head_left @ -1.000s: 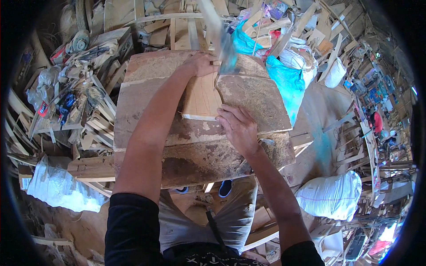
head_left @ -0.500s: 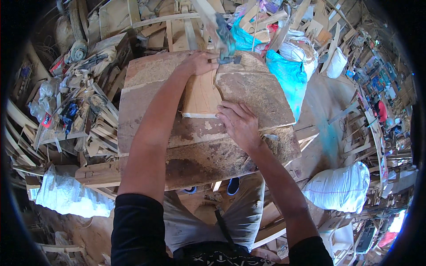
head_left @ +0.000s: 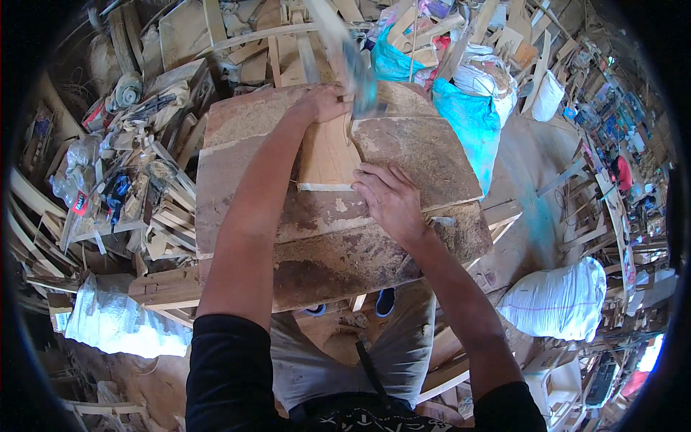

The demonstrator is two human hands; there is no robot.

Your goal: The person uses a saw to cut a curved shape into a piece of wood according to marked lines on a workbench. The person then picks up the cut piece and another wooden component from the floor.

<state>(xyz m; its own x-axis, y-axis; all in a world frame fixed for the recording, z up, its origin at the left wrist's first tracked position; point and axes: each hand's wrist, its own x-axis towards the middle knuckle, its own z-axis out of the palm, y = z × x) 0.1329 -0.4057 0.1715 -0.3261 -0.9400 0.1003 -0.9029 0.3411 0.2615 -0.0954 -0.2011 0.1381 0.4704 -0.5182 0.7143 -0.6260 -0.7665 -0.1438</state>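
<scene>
A pale wooden board point(head_left: 327, 155) lies flat on a rough, worn plank bench point(head_left: 331, 252). My right hand point(head_left: 389, 198) presses down on the board's near right corner, fingers spread. My left hand point(head_left: 324, 101) reaches to the far end of the board and grips the handle of a hand saw point(head_left: 356, 68), whose blade is blurred and slants up and away from the board's far edge. Both forearms stretch out from the lower edge over the bench.
Heaps of wood offcuts and tools point(head_left: 129, 187) crowd the left side. Bright blue plastic bags point(head_left: 461, 115) sit beyond the bench at right. White sacks lie at lower left point(head_left: 115, 320) and lower right point(head_left: 561, 299). Timber pieces fill the far side.
The saw blade has shifted slightly at the board's far edge and remains blurred. The right hand stays pressed on the board. The view has tilted a little.
</scene>
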